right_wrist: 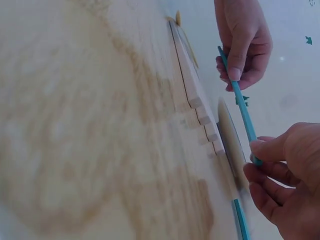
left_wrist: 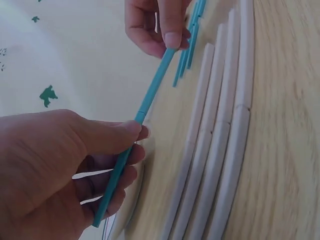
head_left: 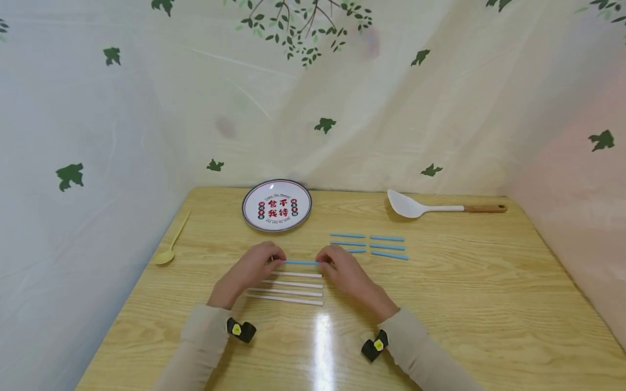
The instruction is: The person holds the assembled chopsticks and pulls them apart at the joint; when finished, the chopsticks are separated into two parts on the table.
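Observation:
A thin blue chopstick (head_left: 301,263) is held level between both hands, raised above the table, with a seam showing along it in the left wrist view. My left hand (head_left: 249,267) pinches one end between thumb and fingers, the shaft crossing its fingers. The other end sits between the thumb and fingers of my right hand (head_left: 346,270). Just below lie several white chopsticks (head_left: 308,301) side by side, each with a seam in the left wrist view. To the right of my right hand, short blue chopstick pieces (head_left: 387,247) lie in two columns, one partly hidden by that hand.
Behind the hands a round white plate (head_left: 276,223) with a dark rim and red characters lies at the table's back edge. A white spatula (head_left: 407,206) with a wooden handle lies back right, a yellow spoon (head_left: 165,257) at the left edge. Leaf-printed cloth surrounds the table.

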`<state>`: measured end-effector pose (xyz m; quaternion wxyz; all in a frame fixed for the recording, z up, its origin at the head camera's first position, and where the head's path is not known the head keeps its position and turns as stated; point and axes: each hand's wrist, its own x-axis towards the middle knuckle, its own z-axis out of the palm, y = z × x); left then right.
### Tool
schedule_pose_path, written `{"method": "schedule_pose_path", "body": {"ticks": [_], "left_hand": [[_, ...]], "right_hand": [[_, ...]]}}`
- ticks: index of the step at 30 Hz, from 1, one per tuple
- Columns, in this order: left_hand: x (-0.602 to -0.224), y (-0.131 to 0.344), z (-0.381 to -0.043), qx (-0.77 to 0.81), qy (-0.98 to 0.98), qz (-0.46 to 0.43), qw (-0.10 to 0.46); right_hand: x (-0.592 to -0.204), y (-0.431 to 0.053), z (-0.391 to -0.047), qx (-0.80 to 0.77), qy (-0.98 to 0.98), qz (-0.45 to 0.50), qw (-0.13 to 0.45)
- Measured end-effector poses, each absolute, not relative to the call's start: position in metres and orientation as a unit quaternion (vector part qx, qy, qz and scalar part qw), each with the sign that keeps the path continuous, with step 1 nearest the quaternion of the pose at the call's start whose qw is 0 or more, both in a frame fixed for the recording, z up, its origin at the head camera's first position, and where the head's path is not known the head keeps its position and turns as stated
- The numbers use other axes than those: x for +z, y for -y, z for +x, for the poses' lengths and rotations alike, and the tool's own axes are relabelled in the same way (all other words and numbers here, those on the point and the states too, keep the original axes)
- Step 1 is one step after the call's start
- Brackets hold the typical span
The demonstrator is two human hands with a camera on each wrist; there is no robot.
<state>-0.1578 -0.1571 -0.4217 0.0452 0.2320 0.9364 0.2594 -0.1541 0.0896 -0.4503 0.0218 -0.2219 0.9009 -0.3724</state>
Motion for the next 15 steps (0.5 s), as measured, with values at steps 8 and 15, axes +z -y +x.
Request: {"method": "schedule_pose_path", "body": {"ticks": [8, 15], "left_hand": [[-0.413, 0.14, -0.154, 0.261, -0.929, 0.256, 0.051], [-0.413, 0.13, -0.155, 0.269, -0.917, 0.289, 0.046]], "right_hand": [[-0.449, -0.088, -0.153, -0.37, -0.885, -0.282, -0.016], [-0.444, -0.086, -0.151, -0.362, -0.881, -0.303, -0.017]]}}
